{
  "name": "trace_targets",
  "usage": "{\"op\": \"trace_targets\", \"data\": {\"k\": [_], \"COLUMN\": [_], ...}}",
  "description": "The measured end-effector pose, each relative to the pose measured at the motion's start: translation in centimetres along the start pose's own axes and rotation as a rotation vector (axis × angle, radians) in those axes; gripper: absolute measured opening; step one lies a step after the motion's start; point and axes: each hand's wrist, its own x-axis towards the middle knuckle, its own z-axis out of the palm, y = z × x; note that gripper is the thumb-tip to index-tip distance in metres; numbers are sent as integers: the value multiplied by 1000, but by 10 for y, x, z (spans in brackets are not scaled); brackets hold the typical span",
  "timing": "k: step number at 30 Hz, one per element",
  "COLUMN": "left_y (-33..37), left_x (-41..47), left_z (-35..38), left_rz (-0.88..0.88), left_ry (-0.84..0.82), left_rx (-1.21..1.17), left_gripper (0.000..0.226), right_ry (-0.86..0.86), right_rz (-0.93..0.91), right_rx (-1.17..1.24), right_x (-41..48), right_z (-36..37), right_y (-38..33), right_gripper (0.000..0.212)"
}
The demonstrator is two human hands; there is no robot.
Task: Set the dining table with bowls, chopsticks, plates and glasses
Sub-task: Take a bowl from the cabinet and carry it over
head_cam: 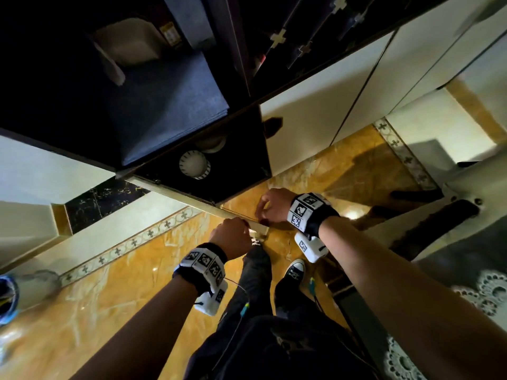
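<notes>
A stack of white bowls with dark-striped rims [193,163] stands inside a dark low cabinet [241,160]. Behind it, half in shadow, is another white bowl [211,144]. The cabinet's pale door [170,192] is swung open towards me. My left hand [230,235] grips the door's outer end with curled fingers. My right hand [271,205] pinches the same end from the other side, just above the left hand. Both hands are below the bowls and apart from them.
A dark counter top [164,105] overhangs the cabinet, with a white container [129,42] on it. A dark chair [422,215] and a table with a lace cloth [491,292] are at the right. My legs and a shoe [295,271] are on the orange marble floor.
</notes>
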Motion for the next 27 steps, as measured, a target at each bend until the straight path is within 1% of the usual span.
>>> {"op": "trace_targets", "data": {"k": [2,3,4,5,7,8,9,10,11,13,14,16,18,20,22,24,26,27], "left_y": [0,1,2,3,3,1,0,-2,-7,-13,-15,-21,-28,-36,-47,-59,-74,-84], "left_x": [-8,-11,-13,-12,-10,-11,-9,-6,-5,0,4,9,14,18,23,25,25,26], "left_z": [-9,-15,-23,-32,-48,-53,-55,-57,-57,-55,-53,-47,-39,-34,-32,-30,-29,-29], "left_rz": [2,13,33,68,107,101,87,71,48,-7,-46,-136,-188,-204,-198,-170,-161,-172], "left_ry": [-115,-157,-156,-95,90,162,216,264,306,343,334,322,311,332,393,402,411,435], "left_rx": [-34,-100,-142,-137,-191,-270,-319,-338,-332,-388,-459,-559,-588,-611,-621,-640,-676,-681], "left_gripper": [22,17,15,16,18,21,24,26,28,32,36,50,64,74,75,75,75,74], "right_ry": [-74,-99,-119,-142,-236,-295,-321,-302,-244,-57,31,156,237,308,337,333,333,340], "right_rz": [22,23,24,26,52,69,85,92,85,75,79,88,59,-45,-132,-180,-181,-185], "right_rx": [-23,-37,-62,-98,-180,-216,-230,-222,-202,-137,-103,-21,16,-31,-57,-87,-60,-51], "right_x": [-7,-10,-12,-13,-17,-17,-18,-16,-15,-9,-5,5,15,26,38,49,57,61], "right_z": [9,13,18,23,34,41,46,51,54,54,50,42,34,30,28,29,34,38], "right_y": [5,7,8,9,7,4,2,1,-3,-10,-13,-21,-30,-39,-50,-62,-78,-87], "right_gripper": [25,32,42,53,74,82,85,79,68,46,42,43,49,60,65,55,42,39]}}
